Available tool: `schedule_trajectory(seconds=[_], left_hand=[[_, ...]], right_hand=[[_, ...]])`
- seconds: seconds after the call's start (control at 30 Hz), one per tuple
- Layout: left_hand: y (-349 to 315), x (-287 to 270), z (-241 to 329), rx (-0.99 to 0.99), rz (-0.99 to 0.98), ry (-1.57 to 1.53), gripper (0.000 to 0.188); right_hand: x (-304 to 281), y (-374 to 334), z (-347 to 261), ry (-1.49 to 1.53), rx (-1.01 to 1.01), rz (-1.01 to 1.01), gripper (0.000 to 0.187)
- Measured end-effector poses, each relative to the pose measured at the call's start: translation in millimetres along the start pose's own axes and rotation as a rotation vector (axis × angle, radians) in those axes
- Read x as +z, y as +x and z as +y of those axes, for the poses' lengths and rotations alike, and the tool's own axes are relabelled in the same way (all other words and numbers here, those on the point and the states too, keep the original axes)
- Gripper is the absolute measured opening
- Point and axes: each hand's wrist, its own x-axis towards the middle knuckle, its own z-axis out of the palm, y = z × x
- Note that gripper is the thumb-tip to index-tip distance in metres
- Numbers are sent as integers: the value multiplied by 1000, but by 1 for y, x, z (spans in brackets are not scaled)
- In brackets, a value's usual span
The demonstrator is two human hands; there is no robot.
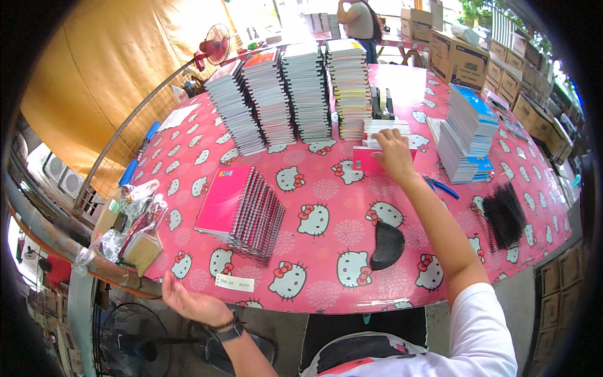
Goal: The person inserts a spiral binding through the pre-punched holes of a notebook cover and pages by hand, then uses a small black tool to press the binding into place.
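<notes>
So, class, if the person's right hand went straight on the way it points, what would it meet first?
Probably the low stack of white-paged booklets just ahead of the right hand; depth is unclear, so they may already touch.

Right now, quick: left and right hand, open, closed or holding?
Left hand: open, nothing in it.
Right hand: at the pink booklet, fingers bent; whether it grips cannot be told.

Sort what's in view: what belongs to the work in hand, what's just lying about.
Likely in the work:
- pink-covered booklet, at the right hand
- pink spiral-bound notebooks
- black coils
- blue-handled pliers

Probably lying about:
- paper slip
- red fan
- plastic bags

Unclear: dark curved pad
</notes>
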Motion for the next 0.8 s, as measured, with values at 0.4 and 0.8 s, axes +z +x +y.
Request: schedule_trajectory(seconds=[0.4,0.8], left_hand=[[-88,62,75,-1,-711,-180,50],[-176,20,44,-818,-1172,-365,41]], right_hand=[[-87,-12,-23,446,58,-241,15],[-119,-188,-139,1265,656,-193,20]])
